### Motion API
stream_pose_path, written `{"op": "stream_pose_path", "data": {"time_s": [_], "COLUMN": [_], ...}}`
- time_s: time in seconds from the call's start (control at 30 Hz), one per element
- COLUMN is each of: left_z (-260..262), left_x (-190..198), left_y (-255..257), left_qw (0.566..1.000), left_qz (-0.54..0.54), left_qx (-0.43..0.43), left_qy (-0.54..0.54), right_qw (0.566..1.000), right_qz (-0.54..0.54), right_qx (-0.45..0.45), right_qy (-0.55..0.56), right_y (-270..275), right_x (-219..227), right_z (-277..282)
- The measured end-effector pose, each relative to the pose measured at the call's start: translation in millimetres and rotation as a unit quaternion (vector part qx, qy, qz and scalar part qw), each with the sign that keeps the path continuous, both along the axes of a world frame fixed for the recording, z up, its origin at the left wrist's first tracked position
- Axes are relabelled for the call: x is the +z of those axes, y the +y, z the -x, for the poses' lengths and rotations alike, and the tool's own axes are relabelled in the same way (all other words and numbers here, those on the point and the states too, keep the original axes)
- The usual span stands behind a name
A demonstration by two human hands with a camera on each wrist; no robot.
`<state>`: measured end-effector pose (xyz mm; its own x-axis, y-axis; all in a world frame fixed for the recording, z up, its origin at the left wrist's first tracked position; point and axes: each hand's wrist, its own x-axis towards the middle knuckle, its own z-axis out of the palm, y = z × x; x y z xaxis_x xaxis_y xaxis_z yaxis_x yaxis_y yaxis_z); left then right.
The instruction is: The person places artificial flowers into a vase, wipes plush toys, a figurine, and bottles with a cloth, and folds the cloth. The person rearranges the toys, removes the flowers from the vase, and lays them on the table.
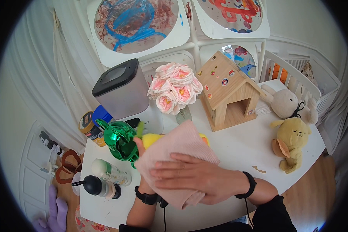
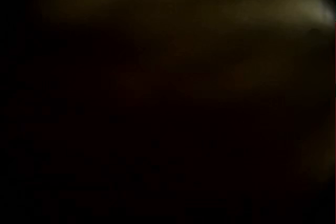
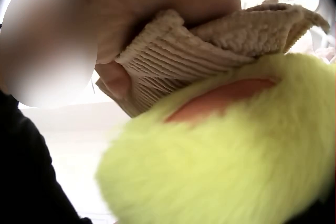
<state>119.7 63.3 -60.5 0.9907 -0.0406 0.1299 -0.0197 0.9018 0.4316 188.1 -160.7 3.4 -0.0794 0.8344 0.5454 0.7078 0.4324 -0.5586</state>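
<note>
A ribbed pink cloth (image 1: 174, 150) lies over a fluffy yellow plush toy (image 3: 220, 166), of which only small parts show in the head view. My right hand (image 1: 199, 176) rests on the cloth, its fingers stretched nearly straight across it. In the right wrist view, a reddish patch shows on the plush just below the folded cloth edge. My left hand (image 1: 139, 147) holds the plush from beneath; its thumb stands up at the toy's left side and the other fingers are hidden. A blurred green strip (image 1: 140, 130) sticks up beside that thumb. The left wrist view is almost black.
Left on the white table (image 1: 236, 150) stand a shiny green pitcher-like vessel (image 1: 121, 139), two bottles (image 1: 111, 172) and a tub (image 1: 91, 129). Behind are a lidded grey bin (image 1: 123, 89), pink flowers (image 1: 176, 89) and a wooden house (image 1: 228, 92). Plush toys (image 1: 292, 135) sit at the right.
</note>
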Motion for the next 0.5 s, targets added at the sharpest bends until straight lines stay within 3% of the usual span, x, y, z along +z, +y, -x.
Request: {"op": "stream_pose_path", "data": {"time_s": [0.07, 0.1, 0.17, 0.23, 0.3, 0.37, 0.4, 0.47, 0.5], "left_z": [7.4, 7.1, 6.3, 8.3, 12.3, 15.0, 14.0, 10.2, 12.2], "left_x": [36.9, 43.0, 48.4, 44.8, 35.0, 19.3, 24.9, 39.9, 29.8], "left_y": [-23.4, -25.7, -27.4, -28.2, -25.3, -20.9, -32.5, -64.1, -59.9], "left_qw": [0.966, 0.966, 0.939, 0.95, 0.959, 0.982, 0.982, 0.925, 0.93], "left_qz": [-0.13, -0.131, -0.17, -0.147, -0.121, -0.131, -0.13, -0.203, -0.2], "left_qx": [0.181, 0.18, 0.274, 0.251, 0.23, 0.136, 0.137, 0.308, 0.3], "left_qy": [0.128, 0.128, 0.117, 0.118, 0.118, -0.01, -0.01, 0.09, 0.068], "right_qw": [0.995, 0.997, 0.995, 0.992, 0.986, 0.979, 0.97, 0.975, 0.974], "right_qz": [0.017, -0.004, 0.015, 0.035, 0.01, 0.002, -0.007, -0.012, -0.018], "right_qx": [0.036, 0.063, 0.042, 0.024, -0.062, -0.104, -0.147, -0.179, -0.211], "right_qy": [-0.092, -0.047, -0.084, -0.119, -0.154, -0.175, -0.195, -0.135, -0.074], "right_y": [-0.5, -2.4, -7.5, -9.4, -9.4, -11.5, -12.8, -13.0, -12.8], "right_x": [-6.4, -8.6, -1.3, 3.4, 10.1, 16.0, 18.4, 18.8, 16.9], "right_z": [11.2, 20.3, 28.2, 30.7, 24.6, 13.5, 7.4, -5.7, -12.1]}}
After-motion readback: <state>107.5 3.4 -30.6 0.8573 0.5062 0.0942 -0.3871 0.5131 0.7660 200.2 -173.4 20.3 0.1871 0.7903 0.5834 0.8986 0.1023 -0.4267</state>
